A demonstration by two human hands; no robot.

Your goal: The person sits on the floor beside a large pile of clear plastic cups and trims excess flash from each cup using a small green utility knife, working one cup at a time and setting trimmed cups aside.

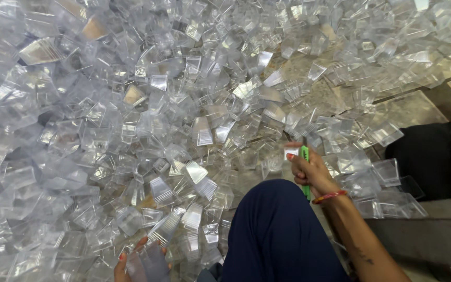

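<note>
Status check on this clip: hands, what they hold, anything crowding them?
Left hand grips clear plastic cup. Right hand holds green cutter. Heap of clear cups all around; dark-trousered knee between hands.

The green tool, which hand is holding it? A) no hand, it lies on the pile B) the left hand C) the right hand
C: the right hand grips the green tool beside the knee, while the left hand holds a clear plastic piece.
</note>
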